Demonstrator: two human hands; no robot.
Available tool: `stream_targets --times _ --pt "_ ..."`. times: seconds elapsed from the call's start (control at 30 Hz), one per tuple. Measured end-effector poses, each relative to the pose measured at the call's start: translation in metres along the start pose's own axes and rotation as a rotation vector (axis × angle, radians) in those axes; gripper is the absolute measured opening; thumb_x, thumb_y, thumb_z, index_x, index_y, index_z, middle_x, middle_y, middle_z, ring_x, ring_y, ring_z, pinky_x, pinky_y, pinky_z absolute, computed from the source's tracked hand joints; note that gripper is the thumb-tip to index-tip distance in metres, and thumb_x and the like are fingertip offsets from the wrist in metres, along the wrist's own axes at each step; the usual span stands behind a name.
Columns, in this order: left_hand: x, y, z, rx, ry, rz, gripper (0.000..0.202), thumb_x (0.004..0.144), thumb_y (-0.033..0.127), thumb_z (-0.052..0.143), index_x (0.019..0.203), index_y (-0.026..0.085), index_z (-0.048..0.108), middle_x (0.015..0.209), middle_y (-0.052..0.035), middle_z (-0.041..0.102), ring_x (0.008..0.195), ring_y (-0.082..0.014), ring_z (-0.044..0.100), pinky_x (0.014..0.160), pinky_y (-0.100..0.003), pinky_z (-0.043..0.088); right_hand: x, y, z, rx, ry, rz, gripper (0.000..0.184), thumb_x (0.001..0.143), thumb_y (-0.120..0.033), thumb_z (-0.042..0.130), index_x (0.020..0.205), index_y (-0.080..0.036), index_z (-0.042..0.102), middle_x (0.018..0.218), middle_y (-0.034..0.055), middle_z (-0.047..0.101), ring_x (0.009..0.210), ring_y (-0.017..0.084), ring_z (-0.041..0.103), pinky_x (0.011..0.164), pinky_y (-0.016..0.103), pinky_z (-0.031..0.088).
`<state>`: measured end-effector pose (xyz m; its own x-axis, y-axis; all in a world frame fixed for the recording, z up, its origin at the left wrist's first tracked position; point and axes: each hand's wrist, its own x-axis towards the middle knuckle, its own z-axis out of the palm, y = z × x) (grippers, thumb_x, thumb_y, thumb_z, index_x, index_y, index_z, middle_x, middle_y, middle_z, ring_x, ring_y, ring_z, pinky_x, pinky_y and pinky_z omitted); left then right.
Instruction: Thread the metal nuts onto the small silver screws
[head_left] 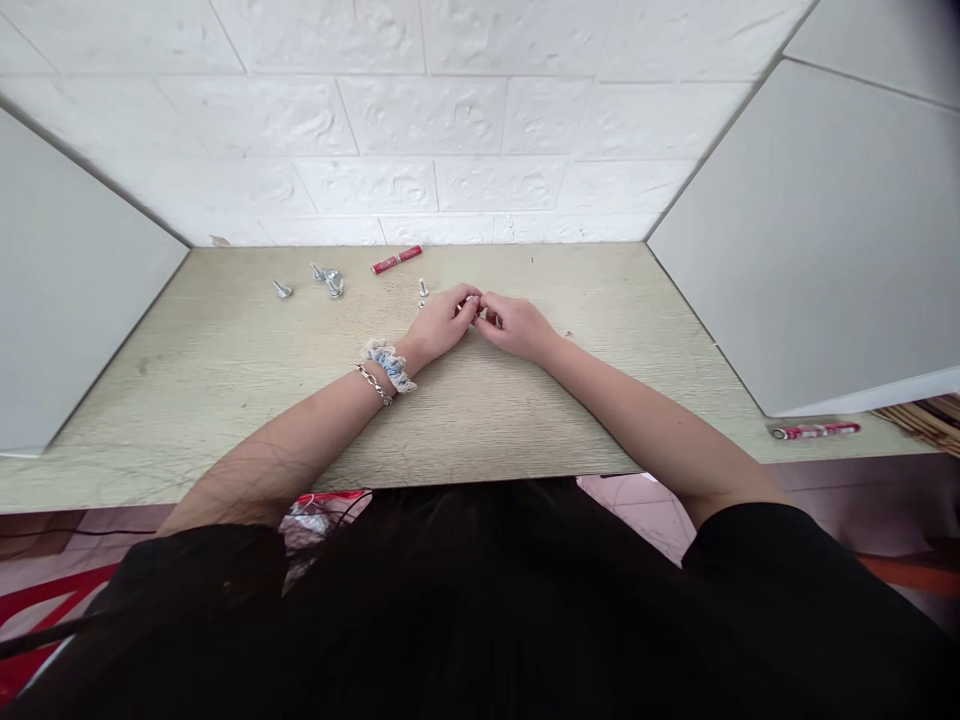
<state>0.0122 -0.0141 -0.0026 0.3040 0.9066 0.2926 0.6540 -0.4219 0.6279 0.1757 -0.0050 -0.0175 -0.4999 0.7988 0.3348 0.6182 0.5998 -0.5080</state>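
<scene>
Over the middle of the board, my left hand (444, 318) and my right hand (516, 325) meet at the fingertips. Both are closed in a pinch around a small shiny metal piece (472, 299), mostly covered by the fingers; its exact kind cannot be made out. Just beyond my left hand stands a bolt (423, 288), head down, with a small nut-like bit (421, 304) beside it, partly behind the hand. Farther left is a cluster of bolts with wide washers (334, 286), and a single bolt (282, 289) lies apart from them. My left wrist wears a lace scrunchie and a chain bracelet.
A red tube-shaped stick (397, 260) lies near the white brick-patterned wall (465, 120). Another red tube (816, 431) is at the right front edge of the pale wooden tabletop (465, 430). Grey panels stand at the left (67, 300) and right (810, 240).
</scene>
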Motion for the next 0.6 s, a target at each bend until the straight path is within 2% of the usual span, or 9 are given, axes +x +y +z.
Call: stream_targets --times 0.6 --pt "0.0005 -0.0019 0.0013 0.006 0.022 -0.009 0.027 0.09 0.029 0.039 0.097 0.018 0.063 0.086 -0.0025 0.067 0.078 -0.0151 0.058 0.08 -0.029 0.044 0.0006 0.0012 0.0008 0.009 0.006 -0.02 0.019 0.084 -0.033 0.046 0.088 -0.017 0.055 0.07 0.0024 0.06 0.061 0.014 0.049 0.06 0.026 0.033"
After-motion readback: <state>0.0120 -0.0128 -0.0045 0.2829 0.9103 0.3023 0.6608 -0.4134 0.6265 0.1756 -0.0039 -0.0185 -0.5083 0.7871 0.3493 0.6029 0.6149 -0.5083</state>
